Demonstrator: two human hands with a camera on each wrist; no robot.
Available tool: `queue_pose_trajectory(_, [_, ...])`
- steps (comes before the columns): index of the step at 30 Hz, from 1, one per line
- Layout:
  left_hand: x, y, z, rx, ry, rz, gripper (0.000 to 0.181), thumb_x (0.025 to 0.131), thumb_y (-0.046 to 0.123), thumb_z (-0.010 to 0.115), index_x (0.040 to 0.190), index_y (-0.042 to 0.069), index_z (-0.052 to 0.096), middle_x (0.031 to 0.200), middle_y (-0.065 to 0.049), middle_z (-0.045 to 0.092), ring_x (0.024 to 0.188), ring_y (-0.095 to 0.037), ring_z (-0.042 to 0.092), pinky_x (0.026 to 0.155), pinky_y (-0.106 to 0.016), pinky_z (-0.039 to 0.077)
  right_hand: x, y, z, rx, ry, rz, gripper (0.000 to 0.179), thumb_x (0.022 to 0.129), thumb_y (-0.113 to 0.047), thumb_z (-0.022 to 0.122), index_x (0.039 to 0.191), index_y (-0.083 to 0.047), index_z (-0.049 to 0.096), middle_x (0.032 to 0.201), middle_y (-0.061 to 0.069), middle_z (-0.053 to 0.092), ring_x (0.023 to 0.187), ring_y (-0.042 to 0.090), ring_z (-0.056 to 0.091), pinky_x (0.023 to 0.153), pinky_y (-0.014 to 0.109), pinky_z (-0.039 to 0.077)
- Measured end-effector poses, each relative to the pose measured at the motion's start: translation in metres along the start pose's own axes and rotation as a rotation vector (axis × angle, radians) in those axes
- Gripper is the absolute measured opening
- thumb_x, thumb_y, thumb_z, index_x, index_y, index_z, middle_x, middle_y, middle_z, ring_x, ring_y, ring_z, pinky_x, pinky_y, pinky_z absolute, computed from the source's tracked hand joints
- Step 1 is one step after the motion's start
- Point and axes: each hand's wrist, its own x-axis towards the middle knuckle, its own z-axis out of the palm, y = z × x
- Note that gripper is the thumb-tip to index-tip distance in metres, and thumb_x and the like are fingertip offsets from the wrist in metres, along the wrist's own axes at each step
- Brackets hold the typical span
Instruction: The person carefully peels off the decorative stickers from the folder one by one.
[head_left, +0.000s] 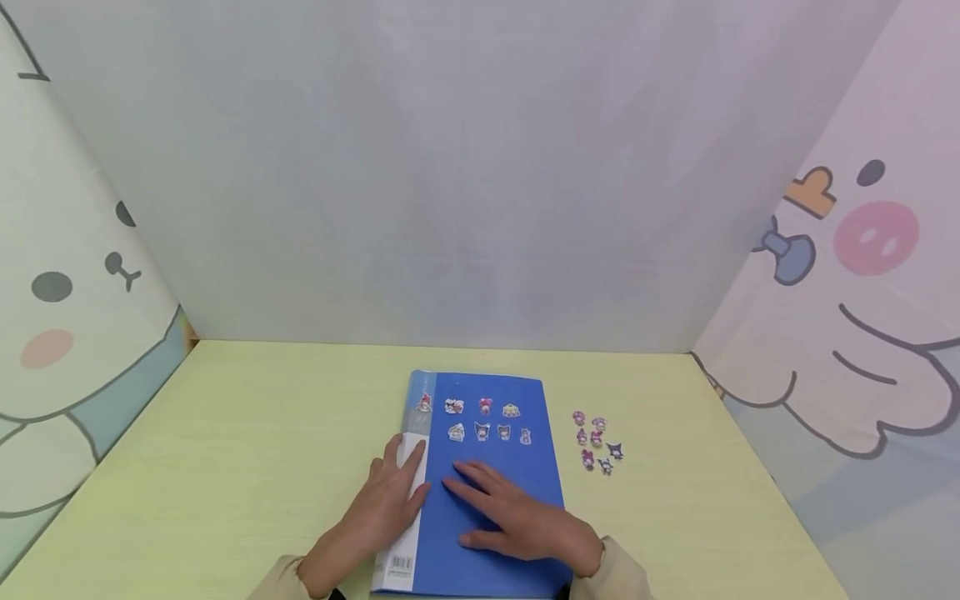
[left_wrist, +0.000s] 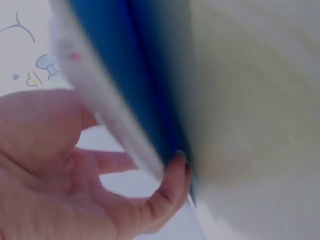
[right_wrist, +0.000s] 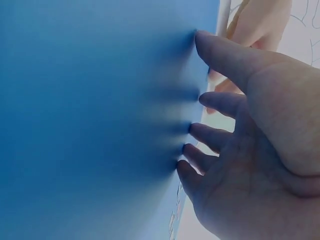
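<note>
A blue folder [head_left: 495, 492] with a pale spine strip lies closed on the table, its spine to the left. My left hand [head_left: 382, 500] rests on the white spine label [head_left: 402, 533]; the left wrist view shows its fingertips touching the folder's edge. Spread over the cover, my right hand [head_left: 513, 517] touches it with its fingertips, as the right wrist view [right_wrist: 240, 150] also shows. Small cartoon stickers, such as one with dark ears [head_left: 482, 432], sit in two rows across the upper cover. Another sticker [head_left: 424, 403] is on the spine.
Right of the folder, several loose purple, pink and dark cartoon stickers [head_left: 596, 438] lie on the pale yellow table [head_left: 247, 467]. A plain pale cloth [head_left: 450, 183] hangs behind, and printed cartoon cloths [head_left: 877, 275] stand at both sides.
</note>
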Motion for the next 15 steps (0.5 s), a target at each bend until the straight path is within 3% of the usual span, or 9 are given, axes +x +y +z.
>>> queue_pose_trajectory(5, [-0.0017, 0.0008, 0.0000, 0.110, -0.028, 0.050, 0.059, 0.094, 0.025, 0.076, 0.144, -0.001, 0.056, 0.150, -0.034, 0.040, 0.108, -0.040, 0.047, 0.080, -0.048, 0.052, 0.0007, 0.0009, -0.0017, -0.006, -0.015, -0.004, 0.068, 0.105, -0.044, 0.057, 0.164, -0.025, 0.029, 0.170, 0.004, 0.022, 0.156, 0.030, 0.020, 0.117, 0.055, 0.032])
queue_pose_trajectory(9, [-0.0036, 0.0011, 0.0002, 0.179, -0.041, 0.117, 0.062, 0.093, 0.030, 0.077, 0.142, -0.003, 0.058, 0.151, -0.032, 0.042, 0.117, -0.045, 0.048, 0.090, -0.051, 0.051, 0.0008, 0.0015, -0.0036, -0.012, -0.019, -0.010, 0.067, 0.105, -0.042, 0.058, 0.164, -0.024, 0.030, 0.170, 0.003, 0.023, 0.156, 0.029, 0.020, 0.117, 0.054, 0.032])
queue_pose_trajectory(15, [-0.0063, -0.0042, -0.0019, 0.176, -0.120, 0.185, 0.081, 0.090, 0.045, 0.077, 0.146, -0.008, 0.051, 0.155, -0.032, 0.039, 0.139, -0.054, 0.038, 0.108, -0.059, 0.041, -0.0009, 0.0060, -0.0088, 0.036, -0.008, 0.012, 0.061, 0.105, -0.041, 0.058, 0.160, -0.020, 0.040, 0.166, 0.002, 0.031, 0.151, 0.029, 0.033, 0.115, 0.049, 0.038])
